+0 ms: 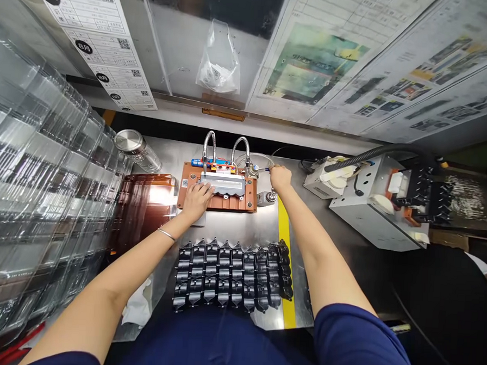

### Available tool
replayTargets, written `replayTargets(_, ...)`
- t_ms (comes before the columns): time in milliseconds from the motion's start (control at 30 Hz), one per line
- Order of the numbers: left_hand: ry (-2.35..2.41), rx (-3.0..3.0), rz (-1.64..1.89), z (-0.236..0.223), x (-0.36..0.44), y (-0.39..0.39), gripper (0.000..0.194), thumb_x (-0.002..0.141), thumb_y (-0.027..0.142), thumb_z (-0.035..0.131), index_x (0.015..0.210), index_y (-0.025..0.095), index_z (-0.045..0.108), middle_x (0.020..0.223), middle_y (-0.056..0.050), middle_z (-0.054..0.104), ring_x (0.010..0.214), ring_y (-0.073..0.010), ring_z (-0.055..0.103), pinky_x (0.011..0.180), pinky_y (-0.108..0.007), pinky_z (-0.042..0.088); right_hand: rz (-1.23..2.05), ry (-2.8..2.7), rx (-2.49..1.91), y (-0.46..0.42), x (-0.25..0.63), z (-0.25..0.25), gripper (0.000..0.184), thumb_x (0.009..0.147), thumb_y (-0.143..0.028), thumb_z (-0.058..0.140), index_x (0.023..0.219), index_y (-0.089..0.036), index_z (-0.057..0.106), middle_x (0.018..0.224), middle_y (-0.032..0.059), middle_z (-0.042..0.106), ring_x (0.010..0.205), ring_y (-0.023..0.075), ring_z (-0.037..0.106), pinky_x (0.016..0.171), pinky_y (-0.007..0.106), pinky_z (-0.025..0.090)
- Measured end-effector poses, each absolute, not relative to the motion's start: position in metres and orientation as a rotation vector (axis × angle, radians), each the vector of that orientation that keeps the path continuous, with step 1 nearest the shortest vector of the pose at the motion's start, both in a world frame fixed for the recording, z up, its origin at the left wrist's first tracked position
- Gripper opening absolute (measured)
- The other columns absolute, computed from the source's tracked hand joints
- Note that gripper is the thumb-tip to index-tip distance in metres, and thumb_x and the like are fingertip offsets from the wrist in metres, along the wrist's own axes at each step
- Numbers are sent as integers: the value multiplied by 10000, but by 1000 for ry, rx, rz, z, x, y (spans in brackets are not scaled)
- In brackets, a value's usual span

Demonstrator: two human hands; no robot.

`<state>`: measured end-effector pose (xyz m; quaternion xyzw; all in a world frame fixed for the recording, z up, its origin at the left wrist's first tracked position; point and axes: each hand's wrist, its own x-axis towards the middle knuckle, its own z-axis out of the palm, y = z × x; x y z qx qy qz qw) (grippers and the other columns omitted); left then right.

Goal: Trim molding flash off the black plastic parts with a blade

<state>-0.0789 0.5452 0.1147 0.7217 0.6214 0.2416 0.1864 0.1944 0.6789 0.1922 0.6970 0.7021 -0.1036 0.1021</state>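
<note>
My left hand point(197, 200) lies on the left part of a brown fixture plate point(234, 204), fingers stretched over the left end of a black moulded part point(230, 190) with a grey bar across it. Two bent metal hoses point(241, 142) rise behind that part, and a blue tool-like cylinder point(197, 162) lies at the back of the plate. To the right of the plate, my right hand point(280, 179) is closed on the end of a slim rod with a dark blue handle point(267, 169). Its fingertips are hidden. A small metal-topped bottle point(266, 198) stands just below.
Rows of black moulded parts point(230, 274) lie in front of me beside yellow tape point(284, 223). Stacked clear trays point(42, 194) line the left, next to an amber box point(148, 205) and a glass jar point(139, 150). A white machine point(372, 216) stands right; a person's sleeve point(478, 263) shows beyond.
</note>
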Motion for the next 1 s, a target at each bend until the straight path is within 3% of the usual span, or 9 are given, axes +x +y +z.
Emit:
replayTargets(100,1869,1872,685,123,-82,549,278,900,304,493,1068,189,683,1208,-129,657,1149,-276,547,1018,-435,383,-371,2139,2121,662,178,197,311,945,-193,394,1118,-95,633,1181,229,614,1139,312,551,875,399,449)
replayTargets(233,2093,1566,663,127,-87,560,401,884,355,488,1175,100,594,1287,-226,567,1230,-356,484,1000,-500,381,-632,2222,2113,622,145,181,406,934,-310,419,1285,-148,543,1119,146,680,1047,291,622,868,380,472)
replayTargets(333,2107,1444,637,130,-85,555,415,794,369,619,1094,83,596,1186,-251,608,1198,-399,516,968,-522,401,-836,2223,2124,586,132,168,580,893,-353,474,1416,-119,385,1138,139,678,988,281,656,838,375,504)
replayTargets(433,2022,1432,689,138,-80,520,444,745,341,683,1092,95,555,1012,-201,672,1020,-352,634,867,-488,480,-996,2253,2128,550,138,167,664,875,-328,471,1473,-124,264,1173,139,659,941,245,669,822,369,525)
replayTargets(500,1919,1484,772,148,-76,484,487,731,288,694,1153,127,512,963,-141,691,929,-287,667,832,-444,515,-1087,2297,2092,527,150,173,614,867,-267,454,1455,-178,303,1207,109,643,976,206,655,832,337,528)
replayTargets(633,1667,1636,953,169,-72,418,378,727,134,609,1098,194,575,1113,-117,671,1105,-249,608,991,-451,461,-1156,2306,2004,481,158,192,442,836,-143,418,1261,-197,527,1257,111,608,1101,207,593,896,332,488)
replayTargets(767,1533,1646,1055,186,-74,383,310,714,69,534,964,212,648,1097,-90,691,1155,-233,590,1078,-480,398,-1246,2247,1784,422,122,214,314,819,-147,472,1106,-132,597,893,127,712,859,254,656,789,381,491)
replayTargets(900,1625,1441,1151,196,-93,351,223,670,126,628,871,222,648,1018,-73,715,1054,-248,645,1009,-467,469,-1532,2298,1322,387,79,230,266,743,-306,692,983,-199,649,727,0,705,673,165,662,686,262,501)
replayTargets(1000,1818,1105,1246,202,-120,323,267,639,255,741,854,208,588,860,-75,704,888,-271,682,823,-445,564,-1764,2134,1540,412,63,227,265,815,-365,645,1034,-215,641,805,-11,714,699,139,677,671,239,516)
